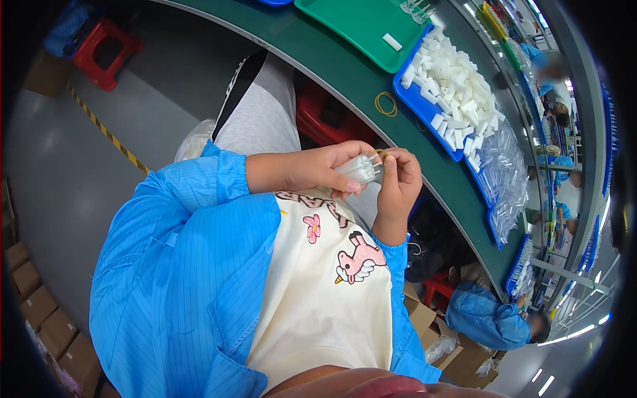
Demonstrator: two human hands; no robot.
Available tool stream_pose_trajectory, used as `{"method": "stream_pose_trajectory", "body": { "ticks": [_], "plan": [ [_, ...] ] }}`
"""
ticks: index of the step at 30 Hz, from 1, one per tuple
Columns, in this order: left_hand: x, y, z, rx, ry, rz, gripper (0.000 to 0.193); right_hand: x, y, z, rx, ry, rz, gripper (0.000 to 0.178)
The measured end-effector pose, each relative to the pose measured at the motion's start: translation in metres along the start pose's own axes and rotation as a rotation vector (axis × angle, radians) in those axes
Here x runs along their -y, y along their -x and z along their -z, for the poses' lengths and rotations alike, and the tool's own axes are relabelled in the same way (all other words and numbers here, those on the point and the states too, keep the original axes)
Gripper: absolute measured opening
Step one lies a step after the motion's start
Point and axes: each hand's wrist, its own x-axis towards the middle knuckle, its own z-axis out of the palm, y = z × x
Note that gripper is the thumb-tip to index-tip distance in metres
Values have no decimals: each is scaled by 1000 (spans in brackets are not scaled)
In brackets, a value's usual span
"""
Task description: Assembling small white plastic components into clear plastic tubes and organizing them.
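Note:
My left hand (335,167) is wrapped round a small bundle of white and clear plastic pieces (359,170), with thin prongs sticking out at its right end. At that end, my right hand (400,178) has its thumb and fingers pinched together. A thin tan rubber band (381,153) shows at its fingertips. Whether the band circles the prongs is too small to tell. Both hands are close together in front of my body, just off the table edge. Yellow rubber bands (385,104) lie on the green tabletop (361,86) beyond them.
A blue tray (413,93) heaped with white blocks (458,83) stands on the table, beside clear plastic bags or sleeves (501,172). A green tray (352,26) holds one white block and some pronged pieces. A co-worker in blue (488,315) sits at the lower right, near cardboard boxes (468,361).

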Motion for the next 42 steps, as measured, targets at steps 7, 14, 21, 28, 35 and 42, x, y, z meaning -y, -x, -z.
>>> {"method": "stream_pose_trajectory", "body": {
  "ticks": [7,14,21,28,35,42],
  "plan": [
    [9,7,-3,129,93,-6,55,0,-2,4,176,-680,-196,21],
    [9,4,18,77,-170,227,48,47,-19,12,95,-934,-490,13],
    [-2,-1,5,5,-285,244,35,91,-29,13,1193,265,209,25],
    [-14,-1,2,-78,311,-126,35,37,-35,30,990,-69,106,15],
    [-6,-1,1,-74,-137,-377,48,2,-6,-3,331,-1327,-349,16],
    [-27,0,3,-349,-1034,-468,71,37,-14,-23,324,-393,-176,51]
  ]
}}
